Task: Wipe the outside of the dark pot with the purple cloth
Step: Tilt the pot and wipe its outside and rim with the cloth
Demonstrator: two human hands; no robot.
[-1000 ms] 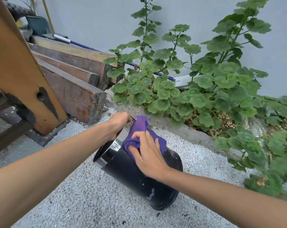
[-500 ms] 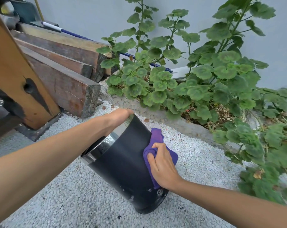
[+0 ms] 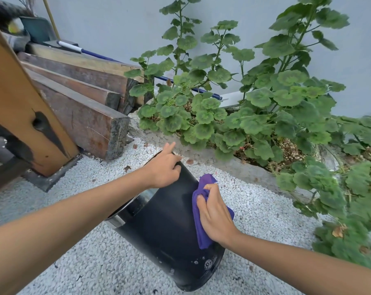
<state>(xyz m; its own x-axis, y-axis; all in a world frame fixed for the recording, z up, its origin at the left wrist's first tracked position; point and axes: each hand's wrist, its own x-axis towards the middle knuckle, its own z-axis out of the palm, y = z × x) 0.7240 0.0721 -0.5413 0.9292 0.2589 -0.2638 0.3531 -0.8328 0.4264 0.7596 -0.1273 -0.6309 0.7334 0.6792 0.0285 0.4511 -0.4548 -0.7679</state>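
- Both of your hands are working on the dark pot [image 3: 167, 226], which is lying tilted on the white gravel [image 3: 250, 201] with its base toward you and its silver-rimmed mouth pointing away to the left.
- Your left hand [image 3: 163, 169] is gripping the pot's upper rim, fingers curled over the edge, index finger sticking up.
- Your right hand [image 3: 214, 216] is clenching the purple cloth [image 3: 199, 222] and pressing it flat against the pot's right side wall.
- Behind the pot, leafy green plants [image 3: 255, 107] are growing from a concrete-edged bed, and weathered wooden beams [image 3: 82, 109] are lying stacked to the left.
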